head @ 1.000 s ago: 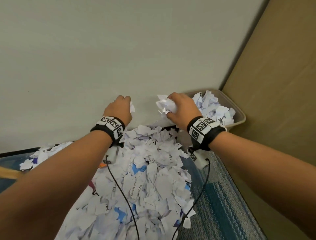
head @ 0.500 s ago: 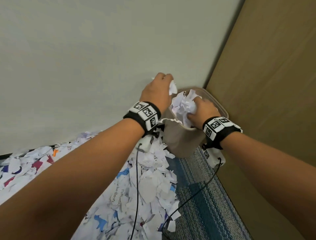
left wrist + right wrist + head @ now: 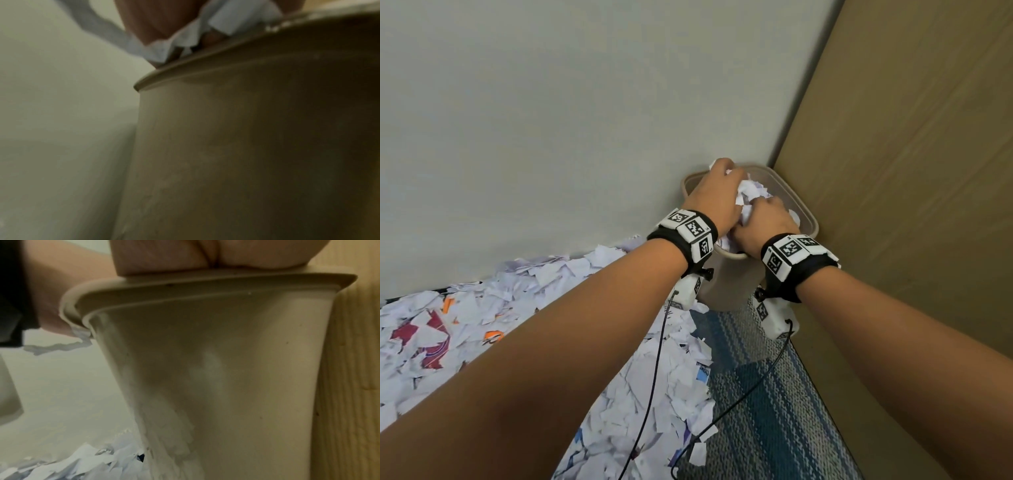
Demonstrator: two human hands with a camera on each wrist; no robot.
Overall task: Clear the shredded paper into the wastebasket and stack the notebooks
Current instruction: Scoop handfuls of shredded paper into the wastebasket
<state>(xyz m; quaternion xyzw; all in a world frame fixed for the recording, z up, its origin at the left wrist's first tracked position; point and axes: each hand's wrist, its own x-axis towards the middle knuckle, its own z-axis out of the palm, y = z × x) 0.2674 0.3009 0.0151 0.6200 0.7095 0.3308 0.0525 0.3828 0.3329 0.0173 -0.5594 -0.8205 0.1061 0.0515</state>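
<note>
Head view shows the pale wall [image 3: 551, 120] and wooden panel [image 3: 911, 171] meeting at a corner where the beige wastebasket [image 3: 806, 219] stands on striped blue carpet [image 3: 767, 411]. Shredded paper [image 3: 517, 308] lies heaped along the wall, some scraps printed, none legible. Both hands are over the basket's mouth: left hand [image 3: 717, 198] and right hand [image 3: 765, 222] each curl around crumpled paper scraps [image 3: 748, 192]. Only the right wrist view shows scraps through the basket's translucent side [image 3: 205, 369].

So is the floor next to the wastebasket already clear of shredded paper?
No, a wide pile of shredded paper covers the floor left of the wastebasket in the head view.
</note>
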